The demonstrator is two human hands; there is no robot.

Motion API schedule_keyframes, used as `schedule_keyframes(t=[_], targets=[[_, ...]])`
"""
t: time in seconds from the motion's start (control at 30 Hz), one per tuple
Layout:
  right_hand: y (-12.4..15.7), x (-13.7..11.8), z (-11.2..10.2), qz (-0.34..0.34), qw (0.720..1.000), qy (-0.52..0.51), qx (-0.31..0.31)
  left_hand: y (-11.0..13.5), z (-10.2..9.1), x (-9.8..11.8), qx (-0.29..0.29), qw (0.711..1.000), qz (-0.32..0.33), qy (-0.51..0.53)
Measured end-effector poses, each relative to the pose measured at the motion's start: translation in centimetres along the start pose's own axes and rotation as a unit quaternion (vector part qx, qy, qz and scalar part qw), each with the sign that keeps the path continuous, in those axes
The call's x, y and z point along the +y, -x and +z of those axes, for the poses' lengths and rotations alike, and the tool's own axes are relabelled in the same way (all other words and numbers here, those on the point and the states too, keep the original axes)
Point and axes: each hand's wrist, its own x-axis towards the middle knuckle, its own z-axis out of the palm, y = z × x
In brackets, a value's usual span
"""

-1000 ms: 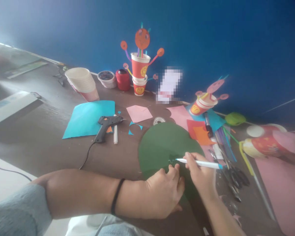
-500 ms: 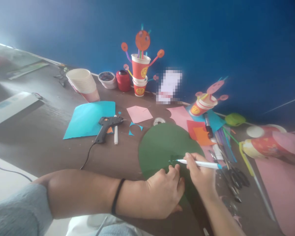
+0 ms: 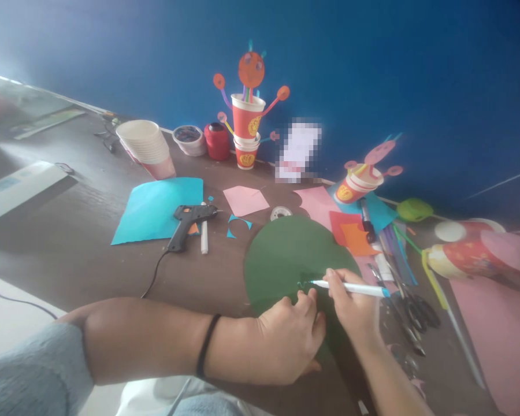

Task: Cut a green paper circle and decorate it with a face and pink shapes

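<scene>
A round sheet of dark green paper (image 3: 286, 254) lies on the table in front of me. My left hand (image 3: 291, 338) presses on its near part, the fingers curled inward against the paper. In my right hand (image 3: 354, 306) is a white felt-tip marker (image 3: 359, 288) with a light blue end, held like a pen. The marker's tip touches the green paper or is just above it, just past my left fingertips. A short, pale wavy line (image 3: 302, 285) shows beside the tip.
Left of the paper are a black glue gun (image 3: 184, 224) and a blue sheet (image 3: 156, 208). Stacked paper cups (image 3: 145, 147) and a cup figure (image 3: 248, 118) stand behind. Scissors (image 3: 420, 312), pipe cleaners (image 3: 398, 254) and pink paper (image 3: 498, 329) lie to the right.
The pale wavy line beside the marker's tip looks slightly fuller. The marker and both hands have hardly moved.
</scene>
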Motion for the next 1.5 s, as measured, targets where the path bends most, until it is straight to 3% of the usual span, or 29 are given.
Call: schedule_keyframes(t=[0.47,0.73,1.5], targets=[[0.03,-0.07,-0.1,-0.01,1.0,0.005,0.0,0.01,0.08,0.07,-0.001,1.0,0.0,-0.005],[0.02,-0.35,-0.31,0.032,0.999,-0.021,0.026,0.03,0.02,0.1,0.003,1.0,0.002,0.0],[0.09,0.05,-0.11,0.014,1.0,-0.001,0.012,0.02,-0.11,0.0,0.008,1.0,0.01,-0.001]])
